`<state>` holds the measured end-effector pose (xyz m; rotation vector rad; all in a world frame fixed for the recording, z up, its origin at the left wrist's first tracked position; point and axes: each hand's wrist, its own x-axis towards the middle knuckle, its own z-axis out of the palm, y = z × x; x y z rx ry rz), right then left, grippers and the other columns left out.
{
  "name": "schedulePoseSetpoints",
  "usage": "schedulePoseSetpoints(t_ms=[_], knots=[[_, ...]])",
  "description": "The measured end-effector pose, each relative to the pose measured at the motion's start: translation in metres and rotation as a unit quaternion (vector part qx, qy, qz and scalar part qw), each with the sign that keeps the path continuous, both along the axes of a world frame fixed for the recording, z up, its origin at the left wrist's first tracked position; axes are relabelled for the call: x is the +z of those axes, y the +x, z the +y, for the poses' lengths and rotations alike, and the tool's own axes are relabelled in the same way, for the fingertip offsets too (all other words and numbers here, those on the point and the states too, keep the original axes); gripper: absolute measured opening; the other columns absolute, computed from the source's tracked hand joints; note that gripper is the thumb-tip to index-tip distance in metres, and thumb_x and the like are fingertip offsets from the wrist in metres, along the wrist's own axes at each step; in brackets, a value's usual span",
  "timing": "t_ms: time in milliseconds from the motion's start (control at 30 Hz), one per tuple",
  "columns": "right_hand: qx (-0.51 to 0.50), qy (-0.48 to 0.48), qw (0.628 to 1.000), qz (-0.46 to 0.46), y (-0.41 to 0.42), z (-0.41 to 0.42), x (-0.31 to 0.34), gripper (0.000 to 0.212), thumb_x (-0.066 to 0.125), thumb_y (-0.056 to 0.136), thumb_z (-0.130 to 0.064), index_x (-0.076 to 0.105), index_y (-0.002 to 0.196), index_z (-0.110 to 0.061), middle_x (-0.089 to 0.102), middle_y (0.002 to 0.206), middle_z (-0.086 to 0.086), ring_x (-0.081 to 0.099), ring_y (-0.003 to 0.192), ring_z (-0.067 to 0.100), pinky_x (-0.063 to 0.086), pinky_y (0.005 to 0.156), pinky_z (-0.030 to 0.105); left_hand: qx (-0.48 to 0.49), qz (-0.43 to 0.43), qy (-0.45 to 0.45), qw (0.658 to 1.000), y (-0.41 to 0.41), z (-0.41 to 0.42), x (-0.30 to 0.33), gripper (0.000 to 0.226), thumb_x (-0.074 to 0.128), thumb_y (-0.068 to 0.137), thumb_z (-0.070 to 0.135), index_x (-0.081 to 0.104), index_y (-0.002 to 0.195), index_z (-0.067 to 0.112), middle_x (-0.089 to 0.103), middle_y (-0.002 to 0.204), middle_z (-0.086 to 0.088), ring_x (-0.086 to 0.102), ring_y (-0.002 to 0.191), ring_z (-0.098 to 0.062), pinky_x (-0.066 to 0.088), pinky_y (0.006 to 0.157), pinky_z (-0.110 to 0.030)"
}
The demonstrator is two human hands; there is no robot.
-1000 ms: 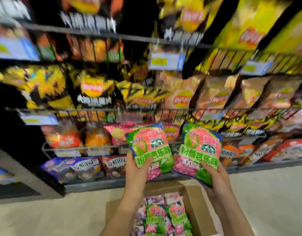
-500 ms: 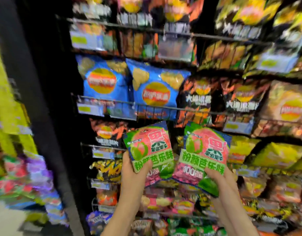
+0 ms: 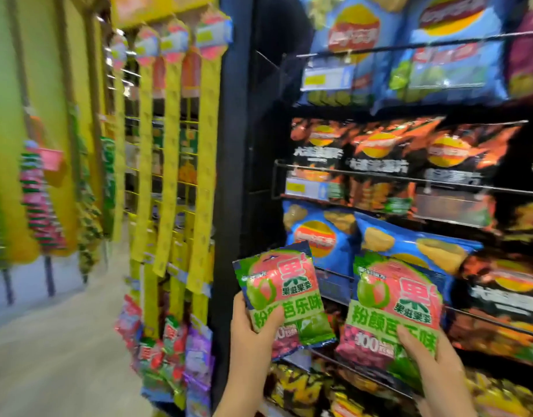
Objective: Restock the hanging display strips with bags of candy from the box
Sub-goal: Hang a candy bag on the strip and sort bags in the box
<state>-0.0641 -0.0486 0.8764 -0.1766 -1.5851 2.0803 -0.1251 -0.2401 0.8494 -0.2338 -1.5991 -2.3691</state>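
Thumb across the front and fingers behind, the left hand (image 3: 253,335) pinches the lower edge of a pink-and-green glossy candy bag (image 3: 284,296); the right hand (image 3: 433,365) grips another pink-and-green candy bag (image 3: 394,308) likewise. Both stand upright before chip shelves (image 3: 409,182), yellow hanging display strips (image 3: 169,164) to their left.
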Motion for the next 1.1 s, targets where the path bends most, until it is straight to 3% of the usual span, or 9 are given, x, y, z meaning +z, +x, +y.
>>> schedulePoseSetpoints(t_ms=[100,200,233,333,400,500,667,833,1100], knots=[[0.006,0.016,1.0,-0.019,-0.027,-0.033,0.003,0.11,0.08,0.004,-0.072,0.061,0.102,-0.024,0.069,0.103,0.002,0.066,0.092,0.024,0.058,0.079,0.034,0.043,-0.01,-0.011,0.999,-0.011,-0.038,0.005,0.084,0.077,0.073,0.034,0.031,0.143,0.028,0.048,0.139,0.004,0.048,0.126,-0.016,0.042,0.104,-0.044],[0.048,-0.016,0.998,-0.026,-0.054,-0.064,0.001,0.131,0.082,0.008,-0.07,0.052,0.127,-0.023,0.06,0.124,0.003,0.056,0.113,0.03,0.04,0.103,0.049,0.074,0.001,-0.002,0.997,-0.03,-0.082,0.007,0.079,0.074,0.077,0.028,0.031,0.143,0.026,0.048,0.139,0.003,0.047,0.127,-0.016,0.041,0.105,-0.043],[0.056,-0.025,0.998,-0.03,-0.062,-0.076,0.002,0.124,0.086,0.021,-0.065,0.048,0.132,-0.024,0.057,0.13,0.002,0.053,0.118,0.03,0.038,0.103,0.051,0.092,0.001,-0.006,0.996,-0.036,-0.097,0.008,0.077,0.072,0.078,0.026,0.031,0.143,0.025,0.047,0.14,0.003,0.046,0.128,-0.016,0.041,0.105,-0.043],[0.1,-0.034,0.994,0.001,-0.082,-0.123,0.012,0.05,0.071,0.078,-0.02,0.051,0.123,-0.021,0.059,0.125,0.007,0.056,0.109,0.03,0.044,0.093,0.042,0.107,0.008,-0.009,0.994,-0.058,-0.142,0.01,0.068,0.07,0.081,0.017,0.036,0.14,0.019,0.054,0.132,0.0,0.054,0.12,-0.017,0.05,0.096,-0.038],[0.108,-0.024,0.994,0.005,-0.102,-0.151,0.014,0.033,0.058,0.087,-0.005,0.05,0.118,-0.016,0.06,0.112,0.011,0.056,0.1,0.028,0.042,0.09,0.038,0.125,0.001,-0.02,0.992,-0.071,-0.173,0.013,0.069,0.074,0.079,0.02,0.038,0.138,0.017,0.056,0.132,-0.004,0.057,0.118,-0.02,0.05,0.096,-0.043],[0.104,-0.006,0.995,-0.005,-0.127,-0.196,0.014,0.034,0.058,0.087,-0.006,0.049,0.119,-0.012,0.058,0.112,0.014,0.056,0.097,0.027,0.041,0.09,0.038,0.141,-0.008,-0.041,0.989,-0.091,-0.218,0.014,0.077,0.078,0.072,0.03,0.04,0.137,0.016,0.056,0.131,-0.005,0.056,0.118,-0.022,0.046,0.099,-0.047],[0.108,0.009,0.994,0.004,-0.172,-0.263,0.008,0.025,0.059,0.087,-0.006,0.052,0.11,-0.014,0.062,0.1,0.011,0.06,0.085,0.023,0.052,0.071,0.033,0.132,0.017,-0.051,0.99,-0.128,-0.284,0.015,0.038,0.067,0.083,0.01,0.052,0.114,0.027,0.065,0.111,-0.001,0.066,0.099,-0.017,0.057,0.079,-0.032],[0.128,0.032,0.991,0.017,-0.21,-0.316,0.0,0.017,0.06,0.086,-0.011,0.057,0.097,-0.024,0.066,0.1,0.004,0.063,0.094,0.023,0.049,0.082,0.039,0.146,0.011,-0.032,0.989,-0.156,-0.333,0.011,0.036,0.063,0.084,0.001,0.051,0.101,0.03,0.067,0.103,-0.002,0.068,0.088,-0.017,0.058,0.063,-0.027],[0.142,0.099,0.985,0.014,-0.266,-0.368,-0.006,0.021,0.06,0.087,-0.014,0.051,0.094,-0.032,0.063,0.099,-0.003,0.06,0.093,0.012,0.045,0.069,0.026,0.136,-0.032,-0.034,0.99,-0.217,-0.399,-0.004,0.045,0.058,0.089,0.008,0.033,0.123,0.023,0.066,0.101,-0.007,0.072,0.072,-0.016,0.055,0.052,-0.022]])
